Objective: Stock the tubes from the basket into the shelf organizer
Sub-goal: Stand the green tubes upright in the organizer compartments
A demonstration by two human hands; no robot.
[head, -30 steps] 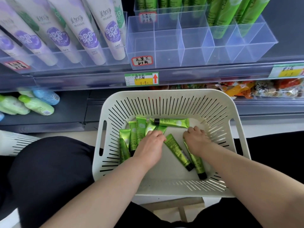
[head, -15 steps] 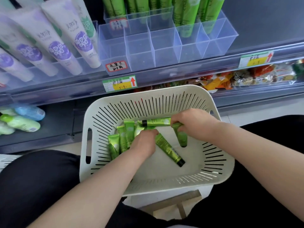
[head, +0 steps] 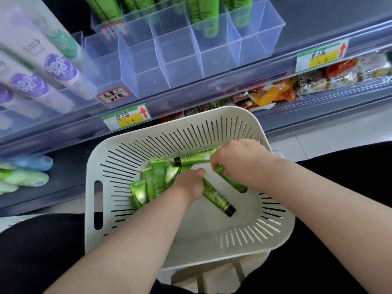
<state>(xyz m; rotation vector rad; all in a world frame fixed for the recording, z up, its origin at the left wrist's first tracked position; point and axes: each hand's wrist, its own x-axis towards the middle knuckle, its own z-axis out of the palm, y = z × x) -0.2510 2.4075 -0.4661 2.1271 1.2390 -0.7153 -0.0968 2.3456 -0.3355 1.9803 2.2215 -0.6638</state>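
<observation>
- We see our right hand (head: 237,160) closed around two small green tubes over the white slotted basket (head: 131,162): the upper tube (head: 194,159) lies nearly level, its black cap pointing left, while the lower tube (head: 232,181) slants down and to the right out of the fist.
- Our left hand (head: 189,183) is curled knuckles-up on the basket floor, fingertips touching the tubes beneath it; we cannot tell whether it actually grips one.
- A loose tube (head: 217,197) lies flat just beside the left hand, long axis running diagonally, black cap toward the lower right and crimped end hidden under the hand.
- A cluster of green tubes (head: 152,182) rests at the left of the basket floor, side by side, long axes roughly up-down in our view with flat crimped ends toward the far wall.
- Above the basket, the clear shelf organizer (head: 180,60) has bare front compartments, and larger green tubes (head: 209,20) stand in its rear ones.
- White tubes with purple labels (head: 53,66) fill the bin to its left.
</observation>
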